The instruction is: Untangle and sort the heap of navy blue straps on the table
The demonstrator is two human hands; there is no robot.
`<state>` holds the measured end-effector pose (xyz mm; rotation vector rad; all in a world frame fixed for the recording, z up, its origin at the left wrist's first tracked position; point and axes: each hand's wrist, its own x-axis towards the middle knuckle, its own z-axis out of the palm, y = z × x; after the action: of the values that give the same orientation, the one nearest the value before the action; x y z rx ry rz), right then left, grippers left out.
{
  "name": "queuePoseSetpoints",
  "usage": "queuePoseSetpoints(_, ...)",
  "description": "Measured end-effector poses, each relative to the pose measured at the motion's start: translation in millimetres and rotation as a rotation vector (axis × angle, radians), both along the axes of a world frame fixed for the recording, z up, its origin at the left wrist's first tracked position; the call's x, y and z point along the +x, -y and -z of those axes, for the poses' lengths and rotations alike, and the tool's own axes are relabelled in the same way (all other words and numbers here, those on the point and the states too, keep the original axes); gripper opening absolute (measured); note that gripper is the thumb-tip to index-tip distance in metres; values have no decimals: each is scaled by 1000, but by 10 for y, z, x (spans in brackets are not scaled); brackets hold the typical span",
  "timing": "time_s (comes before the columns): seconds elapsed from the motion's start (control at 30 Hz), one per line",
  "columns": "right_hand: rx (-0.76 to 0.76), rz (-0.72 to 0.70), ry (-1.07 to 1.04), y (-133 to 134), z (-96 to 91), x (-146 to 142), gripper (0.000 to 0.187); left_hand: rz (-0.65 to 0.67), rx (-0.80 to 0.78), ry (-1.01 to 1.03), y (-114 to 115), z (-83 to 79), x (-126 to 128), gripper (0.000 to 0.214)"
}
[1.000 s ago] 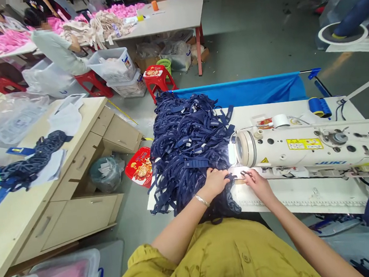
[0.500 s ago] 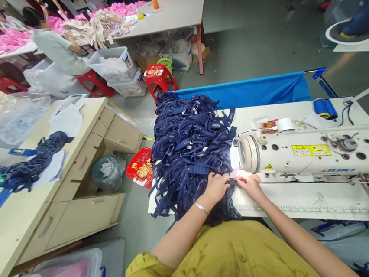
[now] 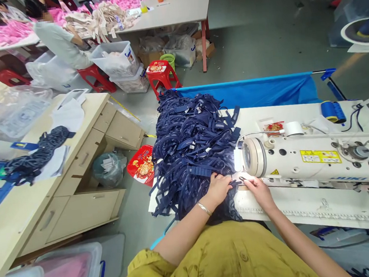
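Observation:
A thick heap of navy strapped garments (image 3: 185, 143) covers the left part of the sewing table. My left hand (image 3: 218, 190), with a bangle at the wrist, lies at the heap's front right edge, its fingers closed on navy fabric (image 3: 235, 183). My right hand (image 3: 260, 192) pinches the small dark end of a strap (image 3: 242, 178), just left of the machine bed. Both hands are below the lit head of the white sewing machine (image 3: 253, 157). The needle area is too small to make out.
Blue thread spools (image 3: 332, 112) and a white tape roll (image 3: 293, 128) stand behind the machine. Blue cloth (image 3: 248, 94) hangs along the table's far edge. A wooden desk (image 3: 84, 152) is at left, and a red stool (image 3: 158, 73) stands beyond. People sit at a farther table (image 3: 185, 8).
My right hand has moved slightly right, away from my left hand, with the dark strap end in its fingers. The view has shifted a little; the left hand stays on the fabric.

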<state>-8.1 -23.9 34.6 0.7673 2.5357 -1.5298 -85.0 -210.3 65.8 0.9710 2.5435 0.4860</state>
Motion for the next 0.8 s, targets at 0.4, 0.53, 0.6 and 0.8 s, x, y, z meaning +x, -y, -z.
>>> queuePoseSetpoints(0.4, 940, 46, -174, -996, 147, 992, 65, -113, 126, -340, 547, -240, 349, 36)
queuePoseSetpoints(0.53, 577, -145, -171, -273, -38, 698, 49, -436, 31, -463, 849, -1, 359, 71)
queuePoseSetpoints(0.6, 310, -360, -99, 268, -121, 504, 41, -431, 4, -436, 872, 118, 309, 80)
queuePoseSetpoints(0.8, 525, -120, -21, 1296, 80, 40, 72, -298, 80, -469, 836, 308, 251, 61)
